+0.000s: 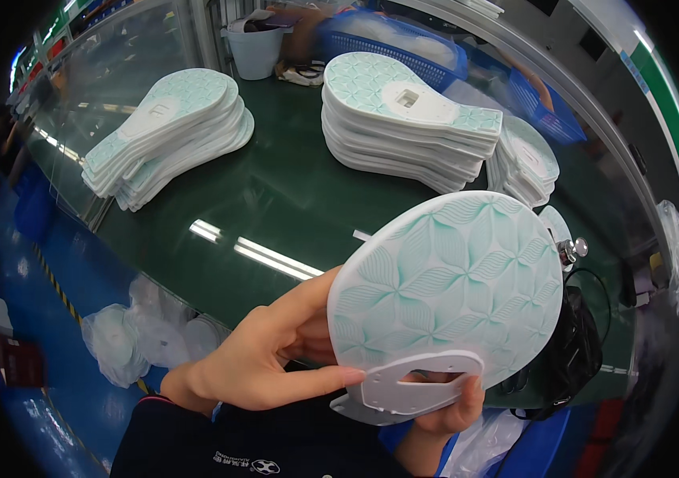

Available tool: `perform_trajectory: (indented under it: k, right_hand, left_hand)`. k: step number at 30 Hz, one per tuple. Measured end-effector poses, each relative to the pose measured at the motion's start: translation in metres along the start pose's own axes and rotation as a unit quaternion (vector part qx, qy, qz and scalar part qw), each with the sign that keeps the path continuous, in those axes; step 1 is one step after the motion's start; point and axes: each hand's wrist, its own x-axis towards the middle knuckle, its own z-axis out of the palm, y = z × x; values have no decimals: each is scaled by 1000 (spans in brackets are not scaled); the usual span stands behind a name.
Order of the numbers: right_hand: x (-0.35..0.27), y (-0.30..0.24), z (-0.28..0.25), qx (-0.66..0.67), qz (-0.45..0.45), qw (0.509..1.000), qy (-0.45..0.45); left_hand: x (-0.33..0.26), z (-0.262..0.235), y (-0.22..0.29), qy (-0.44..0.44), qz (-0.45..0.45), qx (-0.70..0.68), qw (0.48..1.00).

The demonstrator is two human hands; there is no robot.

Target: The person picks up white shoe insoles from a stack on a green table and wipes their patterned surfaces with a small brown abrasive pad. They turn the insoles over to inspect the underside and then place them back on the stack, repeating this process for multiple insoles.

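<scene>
Holding a white paddle-shaped plastic shell (pixel 444 291) up in front of the chest, both hands are closed on its narrow end. The left hand (pixel 264 362) comes in from the lower left, thumb laid flat across the plain handle part and fingers curled behind the disc. The right hand (pixel 443 406) grips from beneath, its fingertips wrapped over the lower edge of the handle and showing through the slot-shaped opening there. The shell's long axis runs from the handle, close to the body, up and away to the right, so the round head with its pale green leaf pattern points away from the person and faces the camera.

Just right of the right hand, partly behind the disc, lies a bundle of black cable (pixel 574 350) with a small metal knob (pixel 572 250) above it. Beyond the hands stretches the dark green bench (pixel 275 199), glossy with strip-light reflections.

Farther out, three stacks of the same shells rest on it: one far ahead to the left (pixel 168 135), a taller one straight ahead (pixel 403 119), and a smaller one to its right (pixel 524 163). Judging by these, many pieces are already stacked, while the one in hand is not yet set down. A white bucket (pixel 256 49) and blue baskets (pixel 403 40) stand farthest off.
</scene>
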Motion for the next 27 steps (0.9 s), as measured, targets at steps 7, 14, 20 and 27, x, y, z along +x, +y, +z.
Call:
perform_trajectory:
  k: [7, 14, 20, 27]
  right_hand:
    - [-6, -4, 14, 3, 12, 1000, -5]
    - [-7, -1, 9, 10, 12, 999, -49]
    - [-7, -2, 15, 15, 25, 999, -15]
    - [-9, -5, 8, 1, 36, 999, -32]
  left_hand:
    - [-6, 0, -2, -14, 47, -7, 999]
    - [-9, 5, 0, 53, 32, -46, 997]
    - [-11, 1, -6, 49, 30, -66, 996]
    - [-6, 7, -5, 55, 44, -56, 996]
